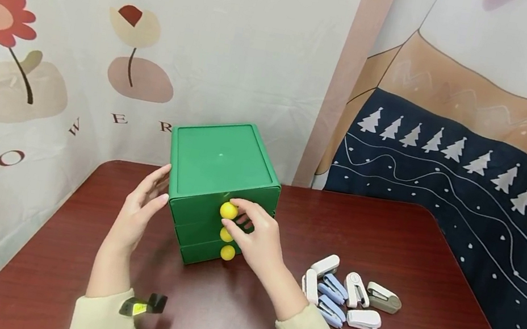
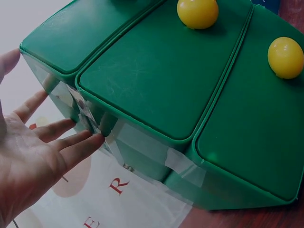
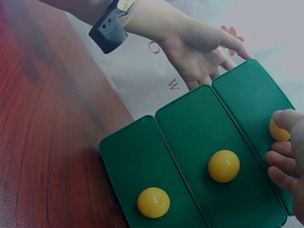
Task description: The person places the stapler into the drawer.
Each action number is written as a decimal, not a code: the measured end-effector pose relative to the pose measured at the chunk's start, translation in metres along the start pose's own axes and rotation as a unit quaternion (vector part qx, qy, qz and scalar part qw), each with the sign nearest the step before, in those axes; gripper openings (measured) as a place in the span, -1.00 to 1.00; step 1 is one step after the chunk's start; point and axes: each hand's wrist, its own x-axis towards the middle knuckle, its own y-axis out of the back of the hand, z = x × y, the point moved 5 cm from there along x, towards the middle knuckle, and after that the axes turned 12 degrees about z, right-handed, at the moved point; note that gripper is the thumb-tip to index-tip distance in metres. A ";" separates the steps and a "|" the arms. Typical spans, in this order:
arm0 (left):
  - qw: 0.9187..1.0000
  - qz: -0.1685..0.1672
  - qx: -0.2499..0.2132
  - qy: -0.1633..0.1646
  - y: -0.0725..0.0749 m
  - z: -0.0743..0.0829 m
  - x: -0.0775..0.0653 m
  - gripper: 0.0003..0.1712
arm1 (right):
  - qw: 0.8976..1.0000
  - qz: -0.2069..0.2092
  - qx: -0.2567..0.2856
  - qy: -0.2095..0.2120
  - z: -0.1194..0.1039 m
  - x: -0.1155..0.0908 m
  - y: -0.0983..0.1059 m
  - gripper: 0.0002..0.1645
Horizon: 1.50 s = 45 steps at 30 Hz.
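Observation:
A green chest of three drawers (image 1: pixel 220 160) stands on the table, each drawer front with a round yellow knob. The thumb and index finger of my right hand (image 1: pixel 263 240) pinch the top knob (image 1: pixel 228 210); its other fingers are bent near the drawer front. Below it sit the middle knob (image 3: pixel 223 166) and the bottom knob (image 3: pixel 153 203). All three drawers look closed. My left hand (image 1: pixel 135 218) lies along the chest's left side with fingers spread and fairly straight. In the left wrist view its fingertips (image 2: pixel 97 140) are right at the side wall, where clear tape shows.
To the right of the chest lies a group of several small staplers, among them a white stapler (image 1: pixel 363 319), a blue stapler (image 1: pixel 330 311) and a grey-and-white stapler (image 1: pixel 384 299). Behind the brown table (image 1: pixel 337 222) hangs a printed curtain (image 1: pixel 247 41).

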 end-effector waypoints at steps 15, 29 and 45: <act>0.999 -0.037 0.001 0.011 0.002 0.000 0.000 -0.37 | 1.000 0.005 0.018 0.005 -0.004 -0.005 0.006 -0.60; 1.000 -0.024 -0.007 0.016 0.000 0.001 0.000 -0.39 | 0.999 -0.005 0.027 0.027 -0.017 -0.020 0.025 -0.59; 1.000 -0.023 -0.012 0.014 0.001 -0.001 0.000 -0.39 | 0.995 -0.010 0.051 0.082 -0.034 -0.037 0.046 -0.49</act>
